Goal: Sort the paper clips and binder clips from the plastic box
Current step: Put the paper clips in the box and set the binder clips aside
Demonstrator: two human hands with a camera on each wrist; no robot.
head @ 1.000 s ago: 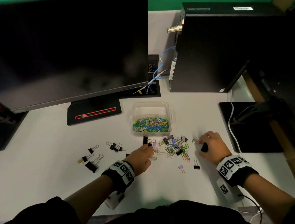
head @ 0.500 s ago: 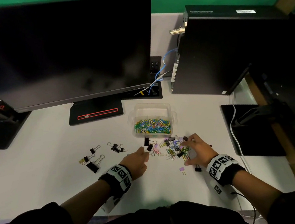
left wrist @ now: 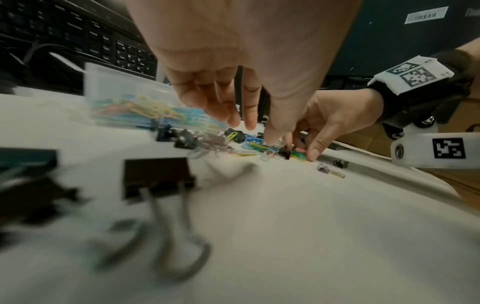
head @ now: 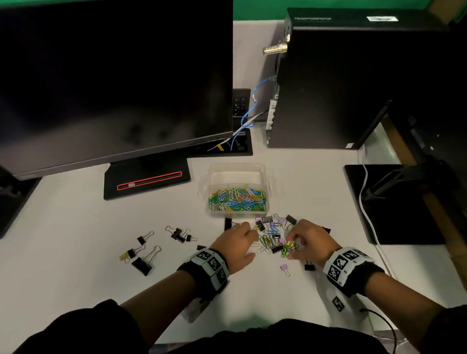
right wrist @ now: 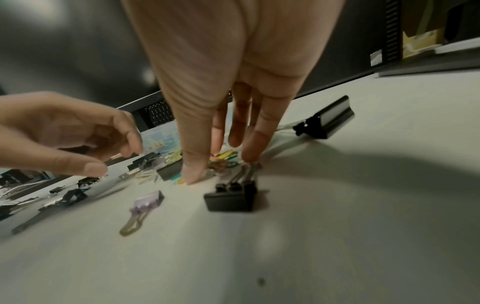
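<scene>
Over the mixed heap (head: 270, 236) just below the plastic box (head: 235, 174) mid-frame, my left hand (head: 236, 246) hovers loose and empty, so my right hand (head: 312, 239), narrow round the green paper clips (head: 289, 249) (gripped or not, I cannot tell), should pinch low, clear of the adjoining black binder clip (head: 276, 248).

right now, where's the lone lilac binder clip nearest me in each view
head: lilac binder clip sits low, just right of centre
left wrist: it sits right of centre, small and far off
right wrist: it sits left of centre, close up
landmark: small black binder clip, just right of it in all three
</scene>
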